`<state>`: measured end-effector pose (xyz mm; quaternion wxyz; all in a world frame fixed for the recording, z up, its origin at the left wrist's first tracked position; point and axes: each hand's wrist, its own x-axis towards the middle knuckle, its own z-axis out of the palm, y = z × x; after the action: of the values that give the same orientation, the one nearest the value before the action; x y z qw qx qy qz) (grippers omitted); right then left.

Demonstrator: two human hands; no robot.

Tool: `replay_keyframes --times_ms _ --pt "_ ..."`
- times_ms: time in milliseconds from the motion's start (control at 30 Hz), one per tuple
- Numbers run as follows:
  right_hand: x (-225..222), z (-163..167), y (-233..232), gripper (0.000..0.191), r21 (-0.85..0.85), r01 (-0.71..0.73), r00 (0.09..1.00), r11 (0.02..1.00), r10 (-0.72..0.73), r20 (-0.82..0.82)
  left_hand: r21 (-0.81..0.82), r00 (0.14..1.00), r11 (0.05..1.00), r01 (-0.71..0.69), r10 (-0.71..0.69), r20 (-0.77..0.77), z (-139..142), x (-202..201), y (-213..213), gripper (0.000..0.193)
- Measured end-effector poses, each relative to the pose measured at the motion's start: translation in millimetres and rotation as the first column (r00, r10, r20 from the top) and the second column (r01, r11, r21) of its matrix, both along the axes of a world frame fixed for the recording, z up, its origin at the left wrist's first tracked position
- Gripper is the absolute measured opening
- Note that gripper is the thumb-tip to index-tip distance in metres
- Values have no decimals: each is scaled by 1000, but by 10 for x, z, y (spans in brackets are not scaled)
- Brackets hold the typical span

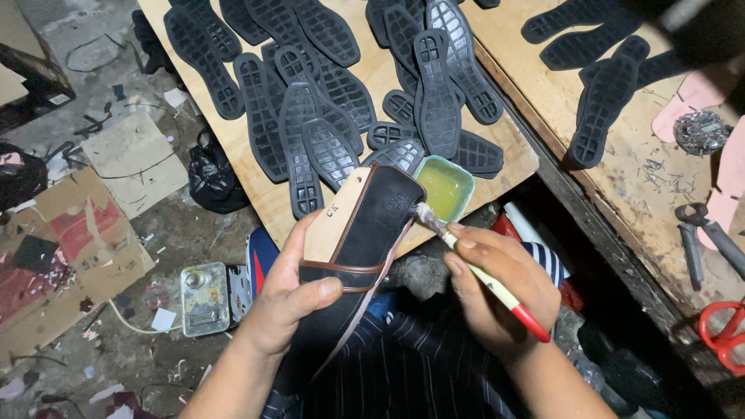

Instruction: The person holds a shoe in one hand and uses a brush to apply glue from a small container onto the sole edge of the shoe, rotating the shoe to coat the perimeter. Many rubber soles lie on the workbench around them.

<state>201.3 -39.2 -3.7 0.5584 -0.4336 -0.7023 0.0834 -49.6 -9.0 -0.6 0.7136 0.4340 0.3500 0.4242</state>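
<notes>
From my head camera I look down at a wooden board that is my table (pixel 256 190). It is light brown and bare at the near edge. Lots of black rubber soles (pixel 310 101) lie on it in a heap, with bumpy patterns on them.

My left hand (pixel 291 299) is wrapped around a black shoe upper (pixel 365 233). My thumb presses on its brown edge and my fingers curl behind it. The shoe upper is just in front of the table's near edge, tilted up, with its tip over the board.

My right hand (pixel 497 287) pinches a brush (pixel 477 268) with a cream and red handle. The brush tip touches the side of the shoe upper near its tip.

A small green dish (pixel 446 190) with yellow glue sits on the table's near corner, just beside the brush tip.

Right of the table is another wooden bench (pixel 621 186) with more soles, black pliers (pixel 698 233) and red scissors (pixel 725 330).

Left of the table, the floor (pixel 116 93) is grey and dirty. Torn cardboard (pixel 70 248), a black bag (pixel 209 174) and a small metal tin (pixel 204 299) lie there.
</notes>
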Motion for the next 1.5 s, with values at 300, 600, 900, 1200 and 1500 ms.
replay_keyframes --times_ms 300,600,900,1200,1500 --pt "-60 -7 5 26 13 25 999 1000 -26 32 43 1000 999 25 -25 13 49 28 8 95" --pt "-74 -43 16 28 7 -26 999 1000 26 41 21 1000 1000 -7 7 -10 -8 19 9 92" --pt "-126 -74 -5 27 -17 -76 996 997 76 48 -51 999 999 -13 15 38 -15 19 18 91" --pt "-102 -65 -90 24 -137 -203 979 970 202 -20 -130 994 992 4 11 109 -69 -5 22 90" --pt "-60 8 10 27 -59 -148 988 987 150 28 -76 983 995 59 -45 176 -50 19 24 86"
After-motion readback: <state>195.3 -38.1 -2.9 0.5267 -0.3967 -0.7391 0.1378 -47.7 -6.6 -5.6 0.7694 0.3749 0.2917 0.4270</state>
